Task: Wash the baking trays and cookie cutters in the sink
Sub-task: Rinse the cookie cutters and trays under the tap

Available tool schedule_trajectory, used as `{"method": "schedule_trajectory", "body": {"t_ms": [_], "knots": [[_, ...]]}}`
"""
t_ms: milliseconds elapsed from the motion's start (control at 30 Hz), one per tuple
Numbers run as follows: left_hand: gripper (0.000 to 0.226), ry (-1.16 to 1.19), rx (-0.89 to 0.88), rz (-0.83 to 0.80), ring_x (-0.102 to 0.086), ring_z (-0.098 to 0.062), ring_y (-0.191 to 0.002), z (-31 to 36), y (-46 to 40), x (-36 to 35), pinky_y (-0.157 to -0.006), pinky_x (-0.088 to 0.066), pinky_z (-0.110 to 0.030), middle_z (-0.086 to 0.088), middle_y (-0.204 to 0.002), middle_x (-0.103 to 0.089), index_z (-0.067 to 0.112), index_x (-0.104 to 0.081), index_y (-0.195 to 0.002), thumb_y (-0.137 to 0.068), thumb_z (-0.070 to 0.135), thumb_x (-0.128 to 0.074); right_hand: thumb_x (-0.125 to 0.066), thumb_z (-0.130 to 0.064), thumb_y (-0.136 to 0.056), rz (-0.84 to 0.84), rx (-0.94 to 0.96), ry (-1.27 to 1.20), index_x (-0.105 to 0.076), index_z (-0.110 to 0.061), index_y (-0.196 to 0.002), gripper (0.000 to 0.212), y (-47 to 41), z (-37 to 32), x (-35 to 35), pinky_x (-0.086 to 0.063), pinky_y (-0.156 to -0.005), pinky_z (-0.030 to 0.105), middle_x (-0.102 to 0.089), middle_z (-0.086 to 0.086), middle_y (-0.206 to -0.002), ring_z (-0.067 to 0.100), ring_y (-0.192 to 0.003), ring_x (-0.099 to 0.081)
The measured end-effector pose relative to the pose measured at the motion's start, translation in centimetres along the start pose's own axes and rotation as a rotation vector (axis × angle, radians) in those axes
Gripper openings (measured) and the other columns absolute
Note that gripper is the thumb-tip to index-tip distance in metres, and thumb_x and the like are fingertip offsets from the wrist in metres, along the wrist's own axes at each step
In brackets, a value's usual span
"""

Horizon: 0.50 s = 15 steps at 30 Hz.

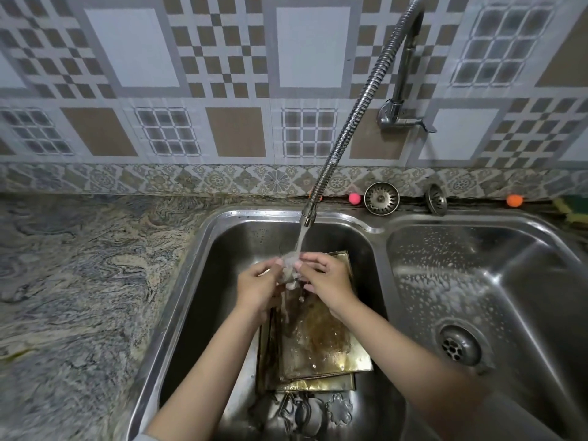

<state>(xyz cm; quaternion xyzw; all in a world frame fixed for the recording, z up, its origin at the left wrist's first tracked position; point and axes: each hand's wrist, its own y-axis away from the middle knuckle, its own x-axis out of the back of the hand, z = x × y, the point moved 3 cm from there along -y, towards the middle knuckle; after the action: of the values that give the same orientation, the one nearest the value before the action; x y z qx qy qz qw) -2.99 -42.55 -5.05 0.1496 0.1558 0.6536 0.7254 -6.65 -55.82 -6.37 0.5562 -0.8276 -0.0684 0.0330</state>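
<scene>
A marbled stone counter [79,281] runs along the left edge of a steel double sink. In the left basin [197,297] the left hand [259,286] and the right hand [327,280] meet under the stream from the flexible tap hose [359,106]. Between their fingertips sits a small pale object [290,268], blurred by the water; its shape cannot be told, so whether it is a cookie cutter is unclear. The left hand's fingers curl in and pinch it from the left side, and the right hand's fingers curl round it from the right, thumbs toward the middle.

Directly below the hands, on the basin floor, lie stacked gold-coloured baking trays [321,354], the top one wet and stained brown. At the near edge of that basin, just in front of the trays, lies a cluster of metal cookie cutters [305,412], one flower-shaped.

The right basin [509,281] is spotted with droplets around its drain. On the sink's far rim stand two sink strainers [381,198].
</scene>
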Motion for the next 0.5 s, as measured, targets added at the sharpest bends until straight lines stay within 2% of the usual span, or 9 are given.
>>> {"method": "schedule_trajectory", "body": {"t_ms": [100, 233, 333, 433, 500], "knots": [[0.013, -0.010, 0.002, -0.004, -0.069, -0.036, -0.094, -0.1, -0.1, -0.3, -0.087, -0.055, -0.054, -0.012, -0.098, -0.073, 0.019, -0.075, -0.097, -0.088, 0.024, -0.067, -0.070, -0.021, -0.086, -0.010, -0.010, 0.022, -0.070, -0.032, -0.093, 0.013, 0.2, -0.2, 0.6, -0.058, -0.074, 0.038, -0.072, 0.000, -0.097, 0.018, -0.090, -0.069], [0.011, -0.032, 0.006, -0.029, -0.069, -0.031, -0.095, 0.1, -0.2, -1.2, -0.090, -0.054, -0.051, -0.010, -0.099, -0.072, 0.019, -0.073, -0.095, -0.088, 0.025, -0.067, -0.069, -0.023, -0.087, 0.011, -0.031, 0.015, -0.071, -0.032, -0.098, 0.014, 0.2, -0.3, 1.8, -0.055, -0.071, 0.030, -0.071, -0.001, -0.096, 0.014, -0.079, -0.068], [0.019, -0.045, 0.025, -0.060, -0.069, -0.029, -0.088, 0.5, -0.4, -2.0, -0.085, -0.056, -0.051, -0.009, -0.093, -0.071, 0.013, -0.073, -0.099, -0.091, 0.027, -0.063, -0.068, -0.022, -0.087, 0.014, -0.027, 0.021, -0.070, -0.031, -0.099, 0.015, 0.0, -0.4, 2.5, -0.055, -0.068, 0.025, -0.071, -0.001, -0.095, 0.010, -0.074, -0.070], [0.023, -0.044, 0.041, -0.069, -0.070, -0.031, -0.086, 0.9, -0.6, -2.3, -0.081, -0.057, -0.051, -0.011, -0.095, -0.071, 0.011, -0.070, -0.107, -0.092, 0.026, -0.062, -0.068, -0.020, -0.088, 0.006, -0.022, 0.016, -0.070, -0.026, -0.104, 0.018, -0.4, -0.4, 2.5, -0.055, -0.069, 0.024, -0.071, 0.001, -0.097, 0.011, -0.075, -0.070], [0.021, -0.031, 0.047, -0.070, -0.070, -0.031, -0.083, 1.3, -0.8, -2.4, -0.081, -0.057, -0.052, -0.012, -0.094, -0.071, 0.012, -0.068, -0.108, -0.092, 0.025, -0.062, -0.068, -0.016, -0.087, 0.006, -0.017, 0.003, -0.069, -0.021, -0.108, 0.021, -0.7, -0.5, 2.3, -0.054, -0.065, 0.019, -0.070, 0.005, -0.100, 0.013, -0.076, -0.069]]}}
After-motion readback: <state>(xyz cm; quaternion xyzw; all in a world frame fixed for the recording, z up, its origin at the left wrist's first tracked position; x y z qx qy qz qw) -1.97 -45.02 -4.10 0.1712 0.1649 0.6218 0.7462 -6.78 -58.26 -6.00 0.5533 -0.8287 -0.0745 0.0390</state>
